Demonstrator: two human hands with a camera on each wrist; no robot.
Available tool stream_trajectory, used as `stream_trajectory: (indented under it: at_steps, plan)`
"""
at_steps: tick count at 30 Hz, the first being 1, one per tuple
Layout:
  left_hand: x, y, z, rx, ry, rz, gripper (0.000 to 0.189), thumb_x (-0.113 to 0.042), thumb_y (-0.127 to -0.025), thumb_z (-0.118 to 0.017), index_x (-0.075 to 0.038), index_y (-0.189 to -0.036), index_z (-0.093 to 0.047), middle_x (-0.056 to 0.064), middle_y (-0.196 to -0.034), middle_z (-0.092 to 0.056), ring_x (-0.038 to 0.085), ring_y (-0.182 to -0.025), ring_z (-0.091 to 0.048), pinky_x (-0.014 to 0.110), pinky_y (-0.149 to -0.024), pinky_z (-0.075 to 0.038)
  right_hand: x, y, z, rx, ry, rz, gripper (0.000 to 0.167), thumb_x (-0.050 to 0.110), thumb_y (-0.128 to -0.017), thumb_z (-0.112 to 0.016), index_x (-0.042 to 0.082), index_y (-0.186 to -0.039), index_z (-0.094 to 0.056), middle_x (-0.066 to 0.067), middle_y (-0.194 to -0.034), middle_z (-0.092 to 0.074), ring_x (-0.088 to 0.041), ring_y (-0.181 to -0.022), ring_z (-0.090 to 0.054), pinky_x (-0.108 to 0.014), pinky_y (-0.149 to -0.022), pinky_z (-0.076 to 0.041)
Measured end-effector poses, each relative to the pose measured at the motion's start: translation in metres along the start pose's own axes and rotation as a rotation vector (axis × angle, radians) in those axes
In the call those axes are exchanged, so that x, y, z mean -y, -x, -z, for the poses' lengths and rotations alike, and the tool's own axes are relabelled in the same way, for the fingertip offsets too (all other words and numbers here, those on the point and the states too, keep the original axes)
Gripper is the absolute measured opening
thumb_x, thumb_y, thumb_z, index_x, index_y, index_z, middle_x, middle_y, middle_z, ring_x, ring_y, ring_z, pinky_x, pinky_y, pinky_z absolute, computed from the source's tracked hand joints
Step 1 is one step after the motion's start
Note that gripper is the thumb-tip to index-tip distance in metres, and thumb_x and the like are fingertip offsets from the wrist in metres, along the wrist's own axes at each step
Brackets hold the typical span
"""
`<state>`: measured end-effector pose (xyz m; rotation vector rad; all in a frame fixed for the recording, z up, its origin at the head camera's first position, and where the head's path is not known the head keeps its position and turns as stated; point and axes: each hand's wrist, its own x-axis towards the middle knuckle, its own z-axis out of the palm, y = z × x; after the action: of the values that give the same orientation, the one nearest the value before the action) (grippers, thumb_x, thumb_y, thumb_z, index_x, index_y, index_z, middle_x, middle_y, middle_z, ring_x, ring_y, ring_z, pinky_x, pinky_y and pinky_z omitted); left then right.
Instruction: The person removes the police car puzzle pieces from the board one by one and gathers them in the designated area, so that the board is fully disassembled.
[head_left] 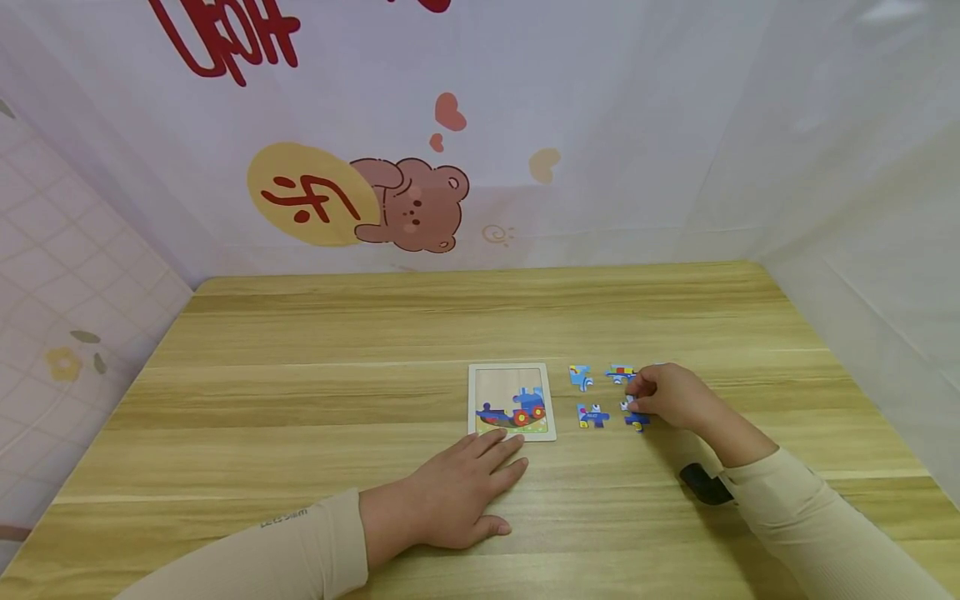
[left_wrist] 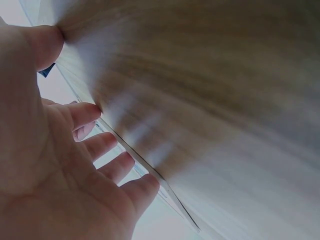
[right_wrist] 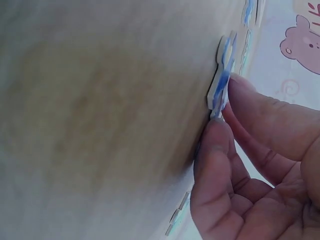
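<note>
A puzzle tray (head_left: 551,417) with a pale border lies on the table, with joined pieces of a blue train (head_left: 491,416) across its lower part. My left hand (head_left: 459,493) lies palm down with fingers spread, its fingertips at the tray's near edge. To the right, my right hand (head_left: 673,398) pinches a blue jigsaw piece (right_wrist: 223,80) between thumb and fingers, low over the table; the fingers partly cover it. Close by lie a light-blue corner piece (head_left: 580,377), a piece with red and yellow (head_left: 619,372) and a blue piece with a yellow corner (head_left: 592,415).
The wood-grain table (head_left: 337,333) reaches back to a white curtain (head_left: 600,225) with a printed bear (head_left: 420,208). More curtain stands along both sides. A black device (head_left: 705,485) sits at the right wrist.
</note>
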<state>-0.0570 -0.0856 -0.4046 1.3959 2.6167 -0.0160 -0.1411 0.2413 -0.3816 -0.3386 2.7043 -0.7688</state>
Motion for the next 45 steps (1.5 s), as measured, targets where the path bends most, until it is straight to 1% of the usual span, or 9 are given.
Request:
stream_trajectory:
  at_steps: [4,8,11,17,20,28,31,38,45]
  plan:
    - [-0.001,-0.001,0.0,0.001,0.0,-0.003,0.067,-0.055,-0.096,-0.044,-0.015,-0.149,-0.037,0.008,-0.156,-0.028,0.028,-0.143,-0.027,0.043,-0.111,-0.032,-0.002,0.001,0.002,-0.008,-0.014,-0.015,0.015,0.011,-0.085,-0.072,0.0,-0.093,-0.066,-0.005,-0.084,-0.064,-0.017,-0.078,-0.054,-0.034,-0.07,-0.044]
    - [-0.001,-0.001,0.001,-0.006,-0.009,-0.004,0.067,-0.055,-0.097,-0.043,-0.014,-0.149,-0.037,0.008,-0.156,-0.029,0.028,-0.143,-0.027,0.042,-0.111,-0.032,0.001,0.0,0.004,-0.043,-0.015,-0.019,0.02,0.013,-0.087,-0.07,-0.002,-0.1,-0.066,-0.006,-0.085,-0.061,-0.02,-0.077,-0.052,-0.033,-0.067,-0.043]
    - [-0.001,0.0,0.001,-0.012,-0.016,0.0,0.067,-0.055,-0.096,-0.044,-0.014,-0.149,-0.037,0.009,-0.156,-0.029,0.029,-0.143,-0.027,0.042,-0.111,-0.032,0.009,-0.002,0.006,-0.058,-0.04,-0.006,0.024,0.014,-0.089,-0.068,-0.002,-0.105,-0.065,-0.007,-0.086,-0.06,-0.02,-0.076,-0.052,-0.033,-0.065,-0.043]
    - [-0.001,0.001,0.001,-0.003,-0.007,0.008,0.067,-0.055,-0.096,-0.043,-0.014,-0.149,-0.037,0.009,-0.156,-0.028,0.029,-0.143,-0.027,0.043,-0.111,-0.032,0.03,-0.012,-0.001,-0.05,-0.136,0.043,0.027,0.014,-0.091,-0.066,-0.003,-0.112,-0.063,-0.01,-0.097,-0.062,-0.022,-0.087,-0.056,-0.035,-0.074,-0.047]
    - [-0.001,0.001,0.0,-0.001,-0.006,0.009,0.067,-0.056,-0.096,-0.043,-0.015,-0.149,-0.037,0.008,-0.156,-0.028,0.029,-0.143,-0.027,0.043,-0.111,-0.032,0.039,-0.019,-0.007,-0.049,-0.154,0.06,0.027,0.012,-0.09,-0.066,-0.002,-0.113,-0.063,-0.011,-0.1,-0.062,-0.024,-0.091,-0.057,-0.036,-0.076,-0.048]
    - [0.0,0.001,-0.002,-0.023,-0.042,-0.003,0.067,-0.057,-0.096,-0.042,-0.015,-0.149,-0.037,0.009,-0.156,-0.029,0.029,-0.142,-0.028,0.043,-0.11,-0.033,0.061,-0.033,-0.025,-0.022,-0.142,0.108,0.022,0.008,-0.088,-0.068,0.0,-0.109,-0.065,-0.008,-0.096,-0.065,-0.022,-0.091,-0.059,-0.037,-0.078,-0.05]
    - [0.0,0.001,-0.002,-0.031,-0.05,-0.006,0.067,-0.057,-0.096,-0.042,-0.015,-0.149,-0.038,0.009,-0.156,-0.029,0.029,-0.142,-0.028,0.043,-0.11,-0.033,0.069,-0.038,-0.03,-0.008,-0.138,0.127,0.021,0.008,-0.088,-0.069,0.001,-0.108,-0.066,-0.007,-0.095,-0.064,-0.021,-0.089,-0.059,-0.036,-0.077,-0.05]
    - [0.0,0.001,-0.002,-0.026,-0.049,-0.012,0.067,-0.057,-0.097,-0.041,-0.015,-0.149,-0.038,0.009,-0.156,-0.028,0.029,-0.143,-0.027,0.043,-0.11,-0.033,0.081,-0.046,-0.039,0.022,-0.114,0.133,0.021,0.007,-0.086,-0.071,0.002,-0.106,-0.068,-0.006,-0.095,-0.065,-0.019,-0.086,-0.058,-0.033,-0.074,-0.05]
    - [0.0,0.001,-0.003,-0.045,-0.063,-0.015,0.067,-0.057,-0.096,-0.042,-0.014,-0.148,-0.039,0.009,-0.156,-0.029,0.029,-0.142,-0.029,0.043,-0.109,-0.035,0.089,-0.053,-0.047,0.079,-0.058,0.132,0.022,0.007,-0.086,-0.071,0.002,-0.108,-0.068,-0.005,-0.095,-0.065,-0.018,-0.084,-0.057,-0.034,-0.077,-0.05]
